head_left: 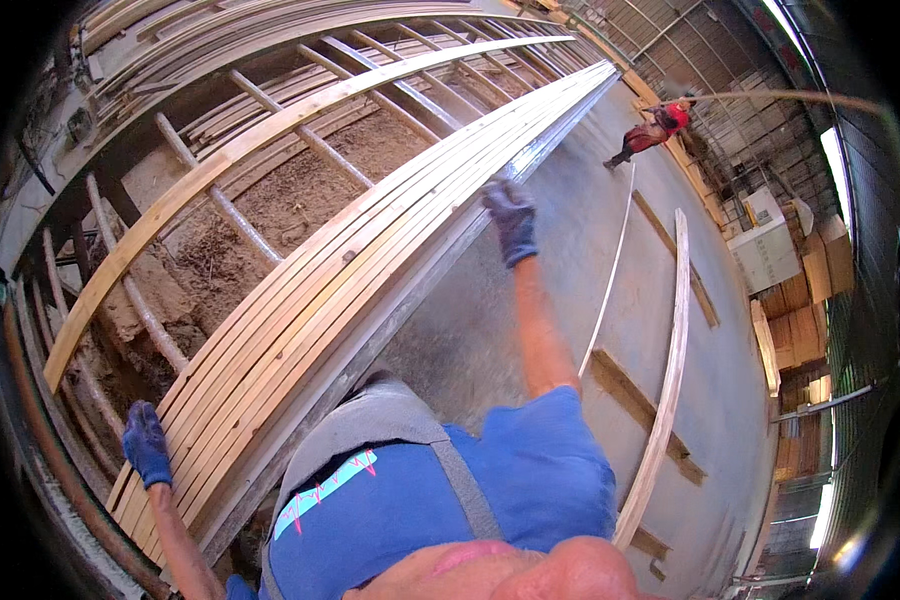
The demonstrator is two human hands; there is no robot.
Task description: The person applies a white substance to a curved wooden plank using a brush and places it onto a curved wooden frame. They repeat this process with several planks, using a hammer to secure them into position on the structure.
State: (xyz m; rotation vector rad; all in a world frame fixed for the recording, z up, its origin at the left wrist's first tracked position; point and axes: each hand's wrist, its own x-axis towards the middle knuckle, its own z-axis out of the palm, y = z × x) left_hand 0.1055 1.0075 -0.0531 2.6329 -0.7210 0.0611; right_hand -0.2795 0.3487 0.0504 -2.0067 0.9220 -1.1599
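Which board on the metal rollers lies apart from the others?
The single board left of the row of boards; metal rollers show between, whereas the row's boards lie side by side.

The long wooden strips [370, 245], running from 7 toward 1 o'clock, are pale straw-yellow, striped by darker seams and dotted with brown knots. At 8 o'clock, the left hand [148, 445] wears a dark violet-blue glove; at 1 o'clock, the right hand's [511, 218] glove is blackish-grey over the fingers and blue at the cuff. The blue short-sleeved shirt [545, 470] at 5 o'clock contrasts with a grey fabric strap [465, 485] at 6; at 7, its turquoise printed band [320, 493] carries a red zigzag. At 10 o'clock, a honey-coloured curved-looking plank [215, 168] crosses silvery-grey metal rollers [235, 212]. At 2, a co-worker [660, 125] wears bright red above dark maroon.
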